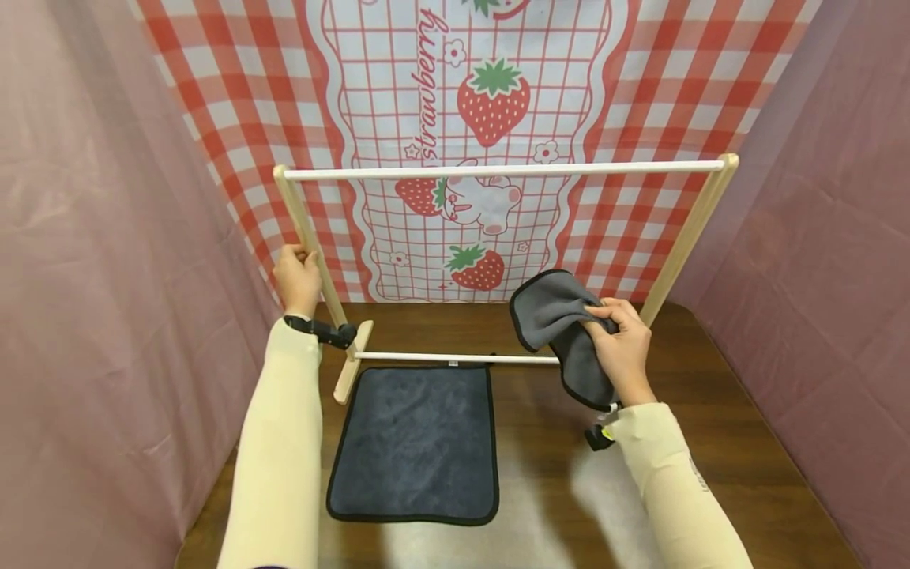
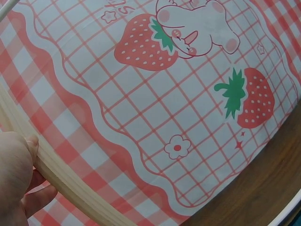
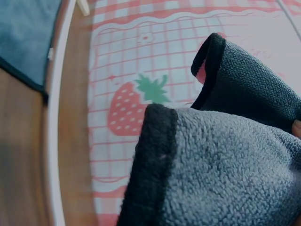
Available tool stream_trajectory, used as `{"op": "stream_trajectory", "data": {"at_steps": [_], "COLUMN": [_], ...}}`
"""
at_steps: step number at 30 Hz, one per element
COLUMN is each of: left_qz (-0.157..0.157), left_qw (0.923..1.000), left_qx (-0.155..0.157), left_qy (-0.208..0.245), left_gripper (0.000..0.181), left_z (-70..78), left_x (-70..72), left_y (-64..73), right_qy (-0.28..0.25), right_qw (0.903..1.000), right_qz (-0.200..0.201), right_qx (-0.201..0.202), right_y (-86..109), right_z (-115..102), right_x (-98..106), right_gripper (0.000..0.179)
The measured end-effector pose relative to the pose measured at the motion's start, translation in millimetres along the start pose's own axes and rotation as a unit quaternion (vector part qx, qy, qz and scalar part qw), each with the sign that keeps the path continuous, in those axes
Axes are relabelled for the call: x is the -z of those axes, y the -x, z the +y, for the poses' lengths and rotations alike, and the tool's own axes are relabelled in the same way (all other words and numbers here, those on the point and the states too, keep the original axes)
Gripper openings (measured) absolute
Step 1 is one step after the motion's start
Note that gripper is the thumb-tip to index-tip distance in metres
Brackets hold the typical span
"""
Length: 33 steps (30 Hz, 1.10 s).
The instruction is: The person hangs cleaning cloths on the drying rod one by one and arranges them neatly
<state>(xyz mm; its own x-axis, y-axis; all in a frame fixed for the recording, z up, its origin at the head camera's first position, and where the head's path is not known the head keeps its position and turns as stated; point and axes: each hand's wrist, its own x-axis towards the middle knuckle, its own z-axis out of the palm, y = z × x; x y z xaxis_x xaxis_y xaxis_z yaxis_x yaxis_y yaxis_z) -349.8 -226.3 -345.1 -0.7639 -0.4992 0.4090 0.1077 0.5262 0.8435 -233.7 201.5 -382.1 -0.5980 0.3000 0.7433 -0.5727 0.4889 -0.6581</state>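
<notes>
My left hand (image 1: 297,276) holds the left wooden post (image 1: 330,292) of a rack at about mid-height, thumb and fingers around it in the left wrist view. A small grey towel (image 1: 550,304) with black edging is bunched in my right hand (image 1: 622,344), its folds hanging in front of the rack's right side. In the right wrist view the held towel (image 3: 230,160) fills the lower right, with only bits of fingers showing. A second grey towel (image 1: 415,442) lies flat on the table, its far edge by the lower white rail (image 1: 426,357).
The rack's white top rail (image 1: 498,170) spans between the left post and the right post (image 1: 686,237). A wooden foot (image 1: 353,363) supports the left side. Behind hangs a strawberry-print cloth (image 1: 398,103). Pink curtains (image 1: 107,237) flank the brown wooden table (image 1: 711,442).
</notes>
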Motion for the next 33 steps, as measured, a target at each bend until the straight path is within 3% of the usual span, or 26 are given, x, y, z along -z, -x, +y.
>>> {"op": "stream_trajectory", "data": {"at_steps": [17, 33], "left_qz": [0.000, -0.001], "left_qw": [0.9999, 0.9999], "left_qx": [-0.010, -0.006], "left_qy": [-0.007, -0.011], "left_gripper": [0.026, 0.026], "left_z": [2.9, -3.3], "left_x": [-1.9, -2.0], "left_y": [-1.5, -2.7], "right_qy": [-0.031, -0.067], "right_qw": [0.9952, 0.9809], "right_qz": [0.055, 0.120], "right_qx": [0.075, 0.137], "right_y": [-67.7, -144.4], "right_z": [-47.1, -57.2], "right_x": [8.9, 5.5], "right_gripper": [0.012, 0.011]}}
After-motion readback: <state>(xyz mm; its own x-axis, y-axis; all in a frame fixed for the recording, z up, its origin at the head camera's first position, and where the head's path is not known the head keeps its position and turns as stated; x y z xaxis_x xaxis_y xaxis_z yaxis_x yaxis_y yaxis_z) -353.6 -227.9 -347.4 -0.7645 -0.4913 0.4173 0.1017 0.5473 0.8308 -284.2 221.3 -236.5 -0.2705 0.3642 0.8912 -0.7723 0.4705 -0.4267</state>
